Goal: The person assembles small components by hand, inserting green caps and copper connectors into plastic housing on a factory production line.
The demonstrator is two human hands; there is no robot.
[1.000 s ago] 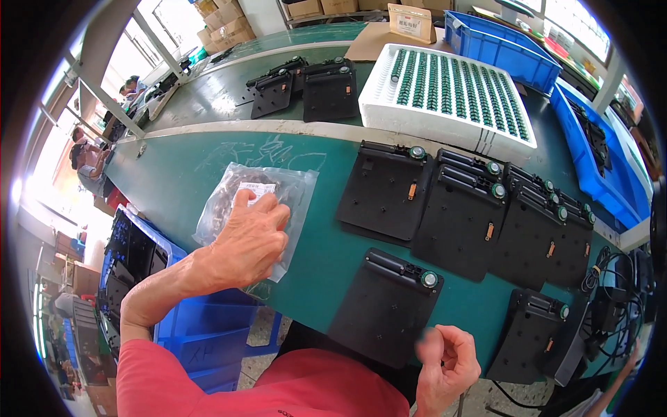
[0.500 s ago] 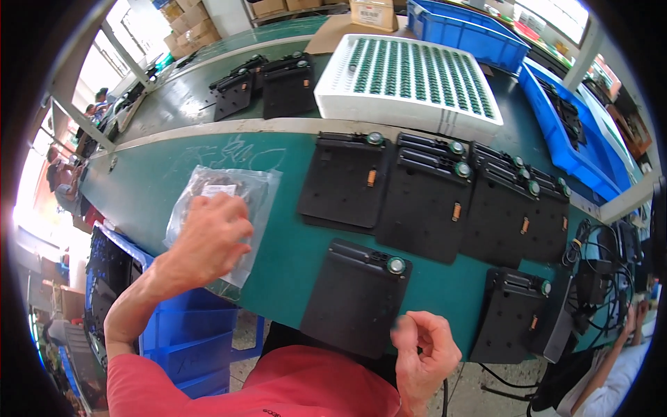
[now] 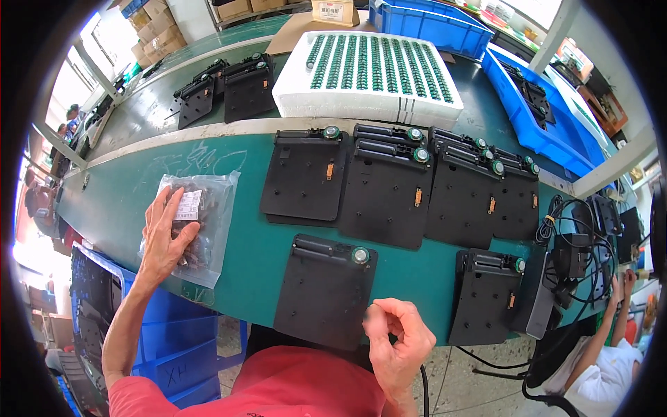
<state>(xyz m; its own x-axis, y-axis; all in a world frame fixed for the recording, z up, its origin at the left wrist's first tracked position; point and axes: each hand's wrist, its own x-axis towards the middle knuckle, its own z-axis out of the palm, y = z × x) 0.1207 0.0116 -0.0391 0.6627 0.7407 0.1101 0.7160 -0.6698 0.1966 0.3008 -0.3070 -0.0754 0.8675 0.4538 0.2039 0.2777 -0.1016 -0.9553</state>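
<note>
Handwriting (image 3: 178, 375) marks the near-left blue crate (image 3: 156, 337). The right hand (image 3: 399, 337) curls narrow by a black plate (image 3: 321, 302) on the desk (image 3: 253, 278), its grip unclear. At left, the left hand (image 3: 163, 243) spreads its fingers over a clear bag (image 3: 224, 219) with a printed white label (image 3: 187, 206).

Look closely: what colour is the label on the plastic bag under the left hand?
The label is white with dark print, clearest in the head view.

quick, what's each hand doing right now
Left hand: open, fingers spread on the clear bag.
Right hand: fingers curled; whether it holds anything cannot be told.
</note>
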